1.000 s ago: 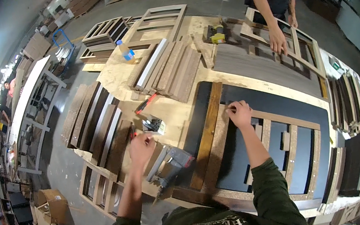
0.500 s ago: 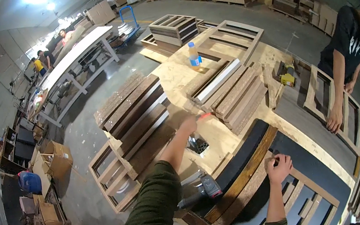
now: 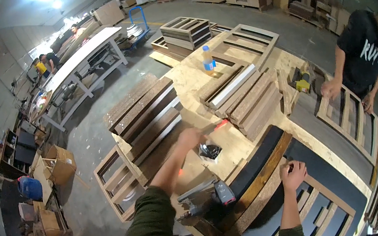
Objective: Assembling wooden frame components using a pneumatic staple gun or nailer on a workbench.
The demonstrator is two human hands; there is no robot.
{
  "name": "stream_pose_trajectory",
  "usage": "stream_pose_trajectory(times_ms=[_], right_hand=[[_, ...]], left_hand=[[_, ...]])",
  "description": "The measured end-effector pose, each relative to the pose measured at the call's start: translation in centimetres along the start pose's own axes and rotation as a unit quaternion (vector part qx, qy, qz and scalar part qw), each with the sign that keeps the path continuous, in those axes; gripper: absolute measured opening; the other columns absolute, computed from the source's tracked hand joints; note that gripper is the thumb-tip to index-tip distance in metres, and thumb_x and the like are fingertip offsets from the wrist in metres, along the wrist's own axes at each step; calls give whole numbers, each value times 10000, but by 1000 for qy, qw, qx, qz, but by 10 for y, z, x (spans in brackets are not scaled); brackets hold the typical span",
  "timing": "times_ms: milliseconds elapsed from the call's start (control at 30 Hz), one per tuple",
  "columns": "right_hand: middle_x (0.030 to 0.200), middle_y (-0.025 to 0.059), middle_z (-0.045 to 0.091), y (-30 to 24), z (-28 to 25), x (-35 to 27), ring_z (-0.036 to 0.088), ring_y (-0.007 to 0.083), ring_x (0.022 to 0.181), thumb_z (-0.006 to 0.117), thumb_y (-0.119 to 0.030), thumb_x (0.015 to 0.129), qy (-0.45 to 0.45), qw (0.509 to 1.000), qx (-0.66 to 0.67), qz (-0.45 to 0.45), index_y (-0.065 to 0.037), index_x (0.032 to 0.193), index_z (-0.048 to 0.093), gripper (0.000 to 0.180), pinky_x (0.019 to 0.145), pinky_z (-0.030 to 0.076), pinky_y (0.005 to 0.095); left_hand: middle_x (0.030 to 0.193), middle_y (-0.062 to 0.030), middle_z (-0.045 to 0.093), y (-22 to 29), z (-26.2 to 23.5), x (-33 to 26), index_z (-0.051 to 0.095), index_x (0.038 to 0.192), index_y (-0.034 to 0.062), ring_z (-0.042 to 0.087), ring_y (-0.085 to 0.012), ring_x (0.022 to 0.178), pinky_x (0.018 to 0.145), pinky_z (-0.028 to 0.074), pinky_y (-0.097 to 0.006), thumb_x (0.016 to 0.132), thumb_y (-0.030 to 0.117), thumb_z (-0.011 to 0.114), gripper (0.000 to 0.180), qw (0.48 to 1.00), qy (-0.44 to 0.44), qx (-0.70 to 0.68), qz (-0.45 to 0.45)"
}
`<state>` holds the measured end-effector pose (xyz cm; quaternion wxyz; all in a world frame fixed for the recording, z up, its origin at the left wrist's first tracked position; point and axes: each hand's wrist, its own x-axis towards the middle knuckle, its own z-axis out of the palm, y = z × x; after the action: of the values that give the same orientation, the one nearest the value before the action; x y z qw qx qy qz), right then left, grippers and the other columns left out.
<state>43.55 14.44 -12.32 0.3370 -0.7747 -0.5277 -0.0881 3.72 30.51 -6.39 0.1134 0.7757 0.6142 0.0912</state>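
My left hand point(image 3: 191, 138) reaches over the plywood-topped table point(image 3: 183, 82), smeared by motion. It is close to a small box of dark bits point(image 3: 210, 151) and a red-ended thing point(image 3: 221, 124) lying by the stacked wood strips. Whether its fingers hold anything is unclear. My right hand point(image 3: 294, 174) is curled closed at the brown wooden rail of a slatted frame point(image 3: 323, 195); what it holds is hidden. That frame rests on a black panel point(image 3: 348, 182). Between my arms lies a cordless drill point(image 3: 223, 193), beside a curved black padded piece point(image 3: 258, 161).
Wood pieces are stacked at left point(image 3: 142, 110) and centre point(image 3: 249, 102). A blue-capped bottle point(image 3: 208, 62) stands farther back, near more frames point(image 3: 187, 33). At right, a co-worker point(image 3: 363, 50) handles a wooden frame point(image 3: 348, 119) beside a yellow tool point(image 3: 302, 83). A white bench point(image 3: 79, 56) stands far left.
My left hand has drawn back a little, left and nearer me, uncovering more of the small box. My right hand stays put. The co-worker's hands have shifted on the frame, which has moved.
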Motion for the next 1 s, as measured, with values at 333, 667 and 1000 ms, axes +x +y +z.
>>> stream_pose_trajectory(times_ms=[333, 667, 1000], right_hand=[[944, 62, 554, -10, 1, 13, 525, 277, 931, 607, -237, 766, -5, 1000, 1, -14, -155, 856, 617, 122, 858, 375, 427], [992, 77, 582, 14, -20, 10, 561, 281, 953, 646, -244, 766, -127, 988, 88, -28, -163, 953, 641, 203, 839, 409, 442], [850, 50, 615, 51, -33, 22, 575, 281, 850, 588, -210, 818, -66, 994, -36, 79, -142, 841, 630, 83, 756, 427, 430]], left_hand=[[1080, -267, 540, -62, 51, -140, 415, 1230, 66, 529, -406, 1047, 865, 447, -466, 744, 282, 677, 594, 983, 104, -37, -147], [710, -53, 497, -37, 31, -159, 527, 969, 26, 487, -165, 632, 577, 401, -303, 709, 76, 569, 268, 920, 154, -344, -108], [990, -168, 595, 167, 11, -110, 489, 1275, 148, 590, -378, 845, 729, 484, -433, 823, 334, 634, 510, 953, -71, -192, 225]])
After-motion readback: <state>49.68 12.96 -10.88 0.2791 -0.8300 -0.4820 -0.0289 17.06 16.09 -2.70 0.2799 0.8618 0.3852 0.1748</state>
